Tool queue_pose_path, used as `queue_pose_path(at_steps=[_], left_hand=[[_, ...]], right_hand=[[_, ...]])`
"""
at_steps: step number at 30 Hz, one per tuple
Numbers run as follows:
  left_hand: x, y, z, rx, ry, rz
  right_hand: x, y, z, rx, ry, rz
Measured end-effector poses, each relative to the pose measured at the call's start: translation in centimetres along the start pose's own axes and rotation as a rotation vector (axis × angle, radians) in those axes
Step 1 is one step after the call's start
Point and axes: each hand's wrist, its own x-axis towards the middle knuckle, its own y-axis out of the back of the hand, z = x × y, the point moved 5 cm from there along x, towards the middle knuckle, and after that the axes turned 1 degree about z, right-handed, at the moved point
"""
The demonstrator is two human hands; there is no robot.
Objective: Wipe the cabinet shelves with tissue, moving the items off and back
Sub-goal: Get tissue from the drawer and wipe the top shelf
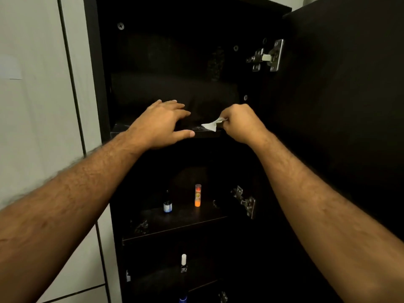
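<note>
A tall black cabinet stands open before me. My right hand (240, 123) pinches a crumpled white tissue (212, 125) against the front right of the upper shelf (122, 130). My left hand (161, 123) lies flat over the same shelf's front edge, fingers spread and straight, thumb under the lip. No items show on this shelf, though its back is very dark. On the middle shelf (175, 226) stand a small dark bottle with a blue label (167, 204) and an orange tube (197, 195). A white-capped bottle (183, 263) stands on the lower shelf.
The cabinet door (349, 95) hangs open at the right, with metal hinges (266, 56) on its inner edge. A blue-capped item (183, 299) peeks out at the bottom. White tiled wall (39, 84) runs along the left of the cabinet.
</note>
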Motion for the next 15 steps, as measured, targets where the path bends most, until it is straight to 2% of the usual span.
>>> queue_pose_path(at_steps=[7, 12, 15], left_hand=[[0.4, 0.6, -0.1, -0.070, -0.031, 0.038], [0.9, 0.3, 0.0, -0.109, -0.088, 0.012], [1.3, 0.2, 0.1, -0.120, -0.126, -0.005]], right_hand=[[-2.5, -1.2, 0.8, 0.112, 0.057, -0.237], [-2.2, -1.4, 1.2, 0.029, -0.075, -0.417], [-1.3, -1.9, 0.3, 0.088, -0.207, -0.494]])
